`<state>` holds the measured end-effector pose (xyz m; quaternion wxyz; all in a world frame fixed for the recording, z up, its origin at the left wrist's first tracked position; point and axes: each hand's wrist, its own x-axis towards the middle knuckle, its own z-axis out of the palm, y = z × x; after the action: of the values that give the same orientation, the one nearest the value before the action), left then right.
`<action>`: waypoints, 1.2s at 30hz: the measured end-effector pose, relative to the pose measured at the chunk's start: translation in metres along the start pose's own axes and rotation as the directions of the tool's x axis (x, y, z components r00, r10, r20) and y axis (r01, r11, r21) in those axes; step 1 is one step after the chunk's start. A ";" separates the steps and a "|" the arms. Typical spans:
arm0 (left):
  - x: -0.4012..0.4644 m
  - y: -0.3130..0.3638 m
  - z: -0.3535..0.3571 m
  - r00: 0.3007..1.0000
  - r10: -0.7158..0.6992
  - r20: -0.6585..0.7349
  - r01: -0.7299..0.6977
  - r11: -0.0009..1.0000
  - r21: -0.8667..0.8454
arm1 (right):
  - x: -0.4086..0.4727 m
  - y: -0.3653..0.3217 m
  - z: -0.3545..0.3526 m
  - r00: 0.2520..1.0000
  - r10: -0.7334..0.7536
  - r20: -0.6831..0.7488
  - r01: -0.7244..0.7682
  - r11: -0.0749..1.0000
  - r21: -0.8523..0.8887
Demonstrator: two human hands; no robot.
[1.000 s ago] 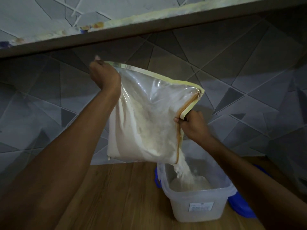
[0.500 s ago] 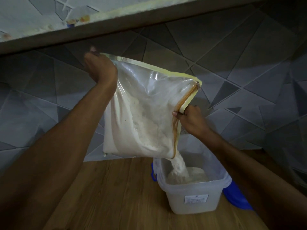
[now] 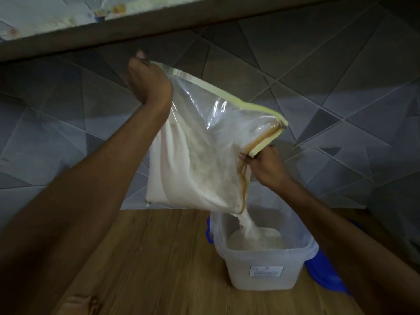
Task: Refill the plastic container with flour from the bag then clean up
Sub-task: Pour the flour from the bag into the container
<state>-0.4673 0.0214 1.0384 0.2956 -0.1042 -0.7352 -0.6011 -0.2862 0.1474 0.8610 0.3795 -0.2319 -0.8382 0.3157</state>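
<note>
A clear plastic flour bag (image 3: 200,160) with a yellow-green edge hangs tilted above the table, its open mouth facing right and down. My left hand (image 3: 148,84) grips its raised upper-left corner. My right hand (image 3: 267,165) pinches the edge of the mouth at the right. White flour (image 3: 248,226) streams from the lower corner of the mouth into a translucent plastic container (image 3: 266,272) standing on the wooden table; a mound of flour lies inside. The container has a white label on its front and blue clips.
A blue lid (image 3: 325,272) lies on the wooden table (image 3: 147,258) just right of the container, partly under my right forearm. A grey geometric-tiled wall (image 3: 329,87) rises right behind, and a shelf (image 3: 113,26) overhangs above the bag.
Flour keeps pouring and the mound in the container has grown a little. The bag's raised corner sits slightly higher and the view has shifted; both hands keep their grips.
</note>
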 end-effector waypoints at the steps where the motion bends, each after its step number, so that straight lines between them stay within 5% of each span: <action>1: -0.001 0.002 0.001 1.000 -0.001 -0.004 0.001 1.000 0.003 | 0.001 0.001 -0.002 1.000 0.014 -0.015 -0.014 1.000 0.011; 4: -0.002 0.003 0.004 1.000 0.015 -0.013 -0.015 1.000 0.020 | 0.007 0.008 -0.004 0.995 0.093 -0.039 -0.091 0.995 0.038; 7: -0.007 0.000 0.007 0.999 0.050 -0.020 -0.050 0.999 0.011 | 0.006 0.010 -0.006 0.998 0.019 0.056 -0.023 0.997 0.077; 17: -0.004 -0.006 0.007 0.997 0.044 -0.068 -0.047 0.998 -0.046 | 0.011 0.019 -0.015 0.995 0.094 -0.033 -0.093 0.994 0.057; 20: -0.009 -0.002 0.006 0.997 0.047 -0.061 -0.049 0.998 -0.041 | 0.012 0.019 -0.015 0.994 0.076 0.082 -0.083 0.992 0.090; 24: -0.009 0.003 0.000 0.995 0.041 -0.088 -0.046 0.998 -0.053 | 0.013 0.017 -0.022 0.995 0.103 0.007 -0.104 0.991 0.088; 36: -0.014 0.011 -0.014 0.992 0.102 -0.080 -0.107 0.992 -0.063 | 0.003 0.009 -0.029 0.986 0.047 0.159 -0.063 0.993 0.096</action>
<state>-0.4464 0.0138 1.0408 0.3509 -0.1294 -0.6961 -0.6128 -0.2642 0.1655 0.8707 0.3148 -0.2101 -0.8416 0.3854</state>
